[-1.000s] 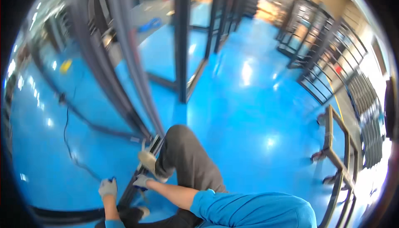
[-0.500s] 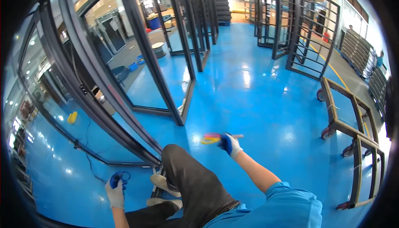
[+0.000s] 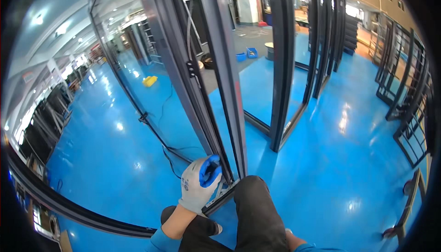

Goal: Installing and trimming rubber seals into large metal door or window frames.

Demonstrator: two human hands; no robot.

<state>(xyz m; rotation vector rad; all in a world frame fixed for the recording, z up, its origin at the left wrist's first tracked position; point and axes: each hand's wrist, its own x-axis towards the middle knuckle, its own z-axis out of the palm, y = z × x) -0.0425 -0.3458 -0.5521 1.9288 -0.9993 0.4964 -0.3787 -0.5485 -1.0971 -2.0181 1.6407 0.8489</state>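
My left hand (image 3: 200, 184), in a pale glove with blue-coated fingers, is closed beside the foot of a dark upright metal frame (image 3: 177, 61). Its fingers curl around something dark that I cannot make out. A metal hinge-like bracket (image 3: 220, 193) lies at the frame's bottom corner, just right of the glove and partly covered by it. Long channels run up the frame's edge, with a small dark fitting (image 3: 193, 69) partway up. Only a bit of my right forearm (image 3: 295, 242) shows behind my knee; the right hand is out of sight.
Another dark frame (image 3: 281, 72) stands to the right, with more behind it. A swung-out glazed panel's lower rail (image 3: 82, 213) curves around my left. A black cable (image 3: 169, 162) trails over the blue floor near a yellow object (image 3: 149, 81). A wheeled trolley (image 3: 409, 206) stands at the right.
My view has swung left and closer to the frame. My left hand has risen to the frame's foot. My right hand, which held a blurred yellow and pink thing, has left the view.
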